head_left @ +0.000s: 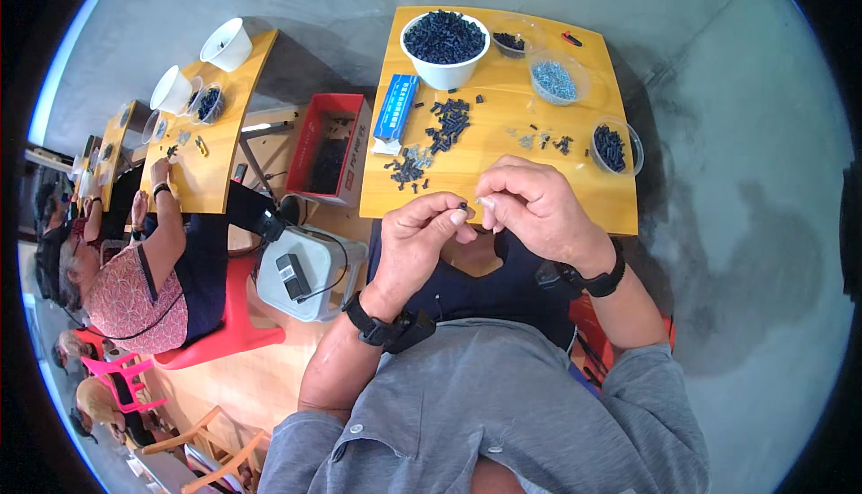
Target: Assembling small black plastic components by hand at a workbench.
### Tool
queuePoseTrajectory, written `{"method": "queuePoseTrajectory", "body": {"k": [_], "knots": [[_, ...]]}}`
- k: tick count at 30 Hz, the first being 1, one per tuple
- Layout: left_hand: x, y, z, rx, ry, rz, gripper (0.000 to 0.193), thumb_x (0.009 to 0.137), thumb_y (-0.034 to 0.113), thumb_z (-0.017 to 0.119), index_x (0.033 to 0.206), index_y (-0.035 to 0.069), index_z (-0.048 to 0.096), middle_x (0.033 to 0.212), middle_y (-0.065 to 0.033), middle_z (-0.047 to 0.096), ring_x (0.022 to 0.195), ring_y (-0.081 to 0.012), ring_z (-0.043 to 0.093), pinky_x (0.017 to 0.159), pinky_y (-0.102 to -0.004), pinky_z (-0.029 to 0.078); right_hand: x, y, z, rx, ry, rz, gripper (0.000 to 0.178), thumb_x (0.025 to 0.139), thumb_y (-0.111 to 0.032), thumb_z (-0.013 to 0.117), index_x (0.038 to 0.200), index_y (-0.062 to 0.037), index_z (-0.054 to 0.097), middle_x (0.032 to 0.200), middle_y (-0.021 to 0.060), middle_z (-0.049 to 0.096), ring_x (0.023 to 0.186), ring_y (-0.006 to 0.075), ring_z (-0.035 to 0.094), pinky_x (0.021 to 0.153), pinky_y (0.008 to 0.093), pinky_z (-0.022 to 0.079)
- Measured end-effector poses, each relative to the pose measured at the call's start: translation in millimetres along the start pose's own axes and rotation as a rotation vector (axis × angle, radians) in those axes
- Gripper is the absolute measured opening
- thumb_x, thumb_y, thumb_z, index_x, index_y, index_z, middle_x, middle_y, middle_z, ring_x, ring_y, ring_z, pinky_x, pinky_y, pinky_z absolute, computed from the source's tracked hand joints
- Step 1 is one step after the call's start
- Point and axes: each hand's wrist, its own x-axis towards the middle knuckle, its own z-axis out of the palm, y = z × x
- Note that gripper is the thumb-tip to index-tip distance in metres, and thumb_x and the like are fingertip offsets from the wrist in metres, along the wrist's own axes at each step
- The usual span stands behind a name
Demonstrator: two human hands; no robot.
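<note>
Just over the table's near edge, my left hand (420, 232) pinches a small black plastic piece (463, 207) between thumb and forefinger. Facing it, my right hand (543, 211) has its thumb and fingers pressed together; whatever sits at those fingertips is too small to make out. The fingertips of both hands are close to each other. On the table (503, 148) beyond my left hand lies a pile of black pieces (449, 126). Closer in is a heap of black pieces with metal bits (410, 166). A scatter of small metal parts (530, 141) lies beyond my right hand.
A white tub (446, 74) of black pieces and a blue box (396, 110) stand left. Clear bowls hold silvery screws (554, 81) and black pieces (610, 148). A red box (328, 148) and grey bin (305, 269) are beside the table. People work at tables further left.
</note>
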Motion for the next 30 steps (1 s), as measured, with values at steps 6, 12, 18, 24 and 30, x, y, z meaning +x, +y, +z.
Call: {"method": "queuePoseTrajectory", "body": {"k": [6, 12, 18, 24, 30], "knots": [[1, 3, 0, 0.060, -0.036, 0.062, 0.013, 0.089, -0.001, 0.058, 0.099, -0.004, 0.064, 0.084, -0.0081, 0.065, 0.070, -0.0131, 0.062, 0.065, -0.0256, 0.053, 3, -4, 5, -0.050, -0.045, -0.027, 0.009, 0.085, 0.006, 0.053, 0.088, 0.0034, 0.060, 0.077, 0.0085, 0.056, 0.058, 0.0123, 0.058, 0.053, 0.0251, 0.048], [0, 5, 4, 0.095, -0.006, 0.054, 0.011, 0.087, -0.001, 0.060, 0.096, -0.005, 0.065, 0.078, -0.0068, 0.065, 0.067, -0.0121, 0.061, 0.063, -0.0243, 0.052, 4, -5, 2, -0.133, -0.063, -0.087, 0.012, 0.078, 0.006, 0.057, 0.089, 0.0013, 0.061, 0.075, 0.0109, 0.056, 0.066, 0.0217, 0.058, 0.058, 0.0313, 0.047], [-3, 9, 4, 0.109, -0.018, 0.017, 0.009, 0.087, -0.001, 0.061, 0.093, -0.004, 0.066, 0.074, -0.0055, 0.064, 0.066, -0.0112, 0.060, 0.061, -0.0230, 0.050, 7, -19, -4, -0.325, -0.147, -0.145, 0.007, 0.078, 0.000, 0.058, 0.084, -0.0004, 0.061, 0.075, 0.0141, 0.057, 0.070, 0.0312, 0.056, 0.064, 0.0379, 0.047], [-2, 9, 3, 0.234, -0.069, -0.010, 0.009, 0.086, 0.000, 0.063, 0.093, -0.002, 0.067, 0.073, -0.0025, 0.065, 0.065, -0.0065, 0.059, 0.059, -0.0199, 0.049, 4, -16, -4, -0.521, -0.259, -0.242, 0.009, 0.077, 0.002, 0.059, 0.085, 0.0006, 0.061, 0.075, 0.0130, 0.055, 0.070, 0.0293, 0.055, 0.062, 0.0368, 0.046], [-5, 4, 5, 0.175, -0.052, -0.095, 0.008, 0.087, 0.000, 0.061, 0.092, -0.003, 0.067, 0.074, -0.0038, 0.065, 0.065, -0.0089, 0.059, 0.060, -0.0217, 0.048, -1, -11, 0, -0.458, -0.257, -0.189, 0.009, 0.077, 0.001, 0.059, 0.086, 0.0003, 0.060, 0.074, 0.0131, 0.055, 0.072, 0.0282, 0.055, 0.063, 0.0362, 0.046]]}}
